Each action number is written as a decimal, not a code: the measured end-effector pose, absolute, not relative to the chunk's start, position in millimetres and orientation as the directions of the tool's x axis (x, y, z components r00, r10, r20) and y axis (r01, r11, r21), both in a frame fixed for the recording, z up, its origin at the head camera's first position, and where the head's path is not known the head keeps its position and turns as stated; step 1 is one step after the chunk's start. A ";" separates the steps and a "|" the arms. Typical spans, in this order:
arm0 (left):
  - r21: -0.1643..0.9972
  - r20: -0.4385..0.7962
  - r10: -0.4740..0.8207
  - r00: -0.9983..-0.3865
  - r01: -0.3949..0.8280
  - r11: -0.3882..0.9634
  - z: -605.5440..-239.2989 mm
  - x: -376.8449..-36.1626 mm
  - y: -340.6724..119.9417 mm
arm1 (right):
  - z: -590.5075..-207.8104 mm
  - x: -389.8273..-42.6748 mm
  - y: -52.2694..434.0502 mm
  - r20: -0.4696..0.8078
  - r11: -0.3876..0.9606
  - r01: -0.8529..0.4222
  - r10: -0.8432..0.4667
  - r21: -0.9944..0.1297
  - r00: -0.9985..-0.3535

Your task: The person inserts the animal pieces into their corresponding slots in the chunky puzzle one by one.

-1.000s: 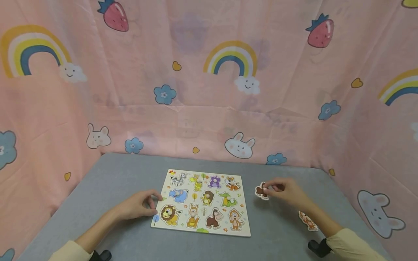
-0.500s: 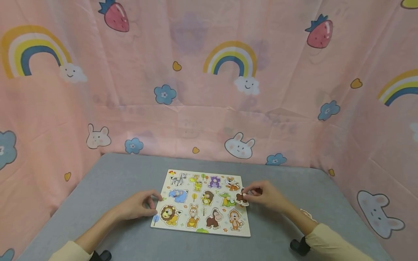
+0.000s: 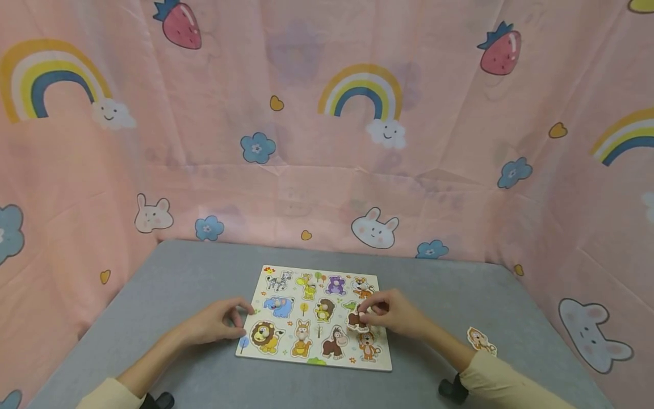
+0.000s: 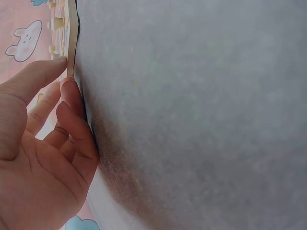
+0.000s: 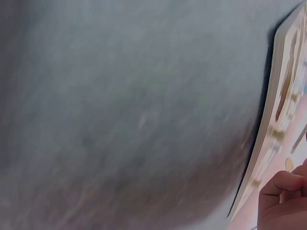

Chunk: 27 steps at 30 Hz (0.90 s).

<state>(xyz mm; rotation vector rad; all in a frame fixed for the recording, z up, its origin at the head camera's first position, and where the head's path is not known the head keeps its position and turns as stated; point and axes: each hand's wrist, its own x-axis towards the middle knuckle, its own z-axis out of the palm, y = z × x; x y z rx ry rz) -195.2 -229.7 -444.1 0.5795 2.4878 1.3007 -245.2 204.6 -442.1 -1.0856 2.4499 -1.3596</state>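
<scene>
A wooden animal puzzle board (image 3: 315, 332) lies on the grey table. My left hand (image 3: 217, 321) rests at its left side, thumb and fingertips touching the edge; the left wrist view shows that hand (image 4: 53, 129) against the board's edge (image 4: 72, 38). My right hand (image 3: 395, 312) pinches a brown gorilla puzzle piece (image 3: 356, 322) above the board's right part, over the crocodile picture and partly hiding it. The gorilla picture (image 3: 334, 343) on the board is just lower left of that piece. The right wrist view shows only part of the right hand (image 5: 283, 201) beside the board.
A monkey puzzle piece (image 3: 481, 341) lies on the table to the right, beyond the right forearm. Around the table (image 3: 194, 272) hangs a pink patterned cloth (image 3: 306, 187). Knobs stand up from the board, seen edge-on in the left wrist view.
My right hand has carried the gorilla piece leftward from the table on the right to over the board. The monkey piece has come back into view. My left hand stays put.
</scene>
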 end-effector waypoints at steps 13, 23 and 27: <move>0.826 -0.059 0.470 -0.881 0.221 0.518 -442.2 -194.1 -229.6 | -445.0 -230.8 185.7 0.167 0.349 -0.460 -0.620 -0.816 -0.767; 0.828 -0.066 0.472 -0.879 0.215 0.517 -442.5 -195.5 -230.7 | -444.8 -215.5 172.2 0.130 0.337 -0.415 -0.623 -0.845 -0.771; 0.828 -0.062 0.473 -0.879 0.219 0.516 -441.8 -195.3 -230.2 | -445.0 -210.8 166.2 0.114 0.330 -0.397 -0.629 -0.856 -0.769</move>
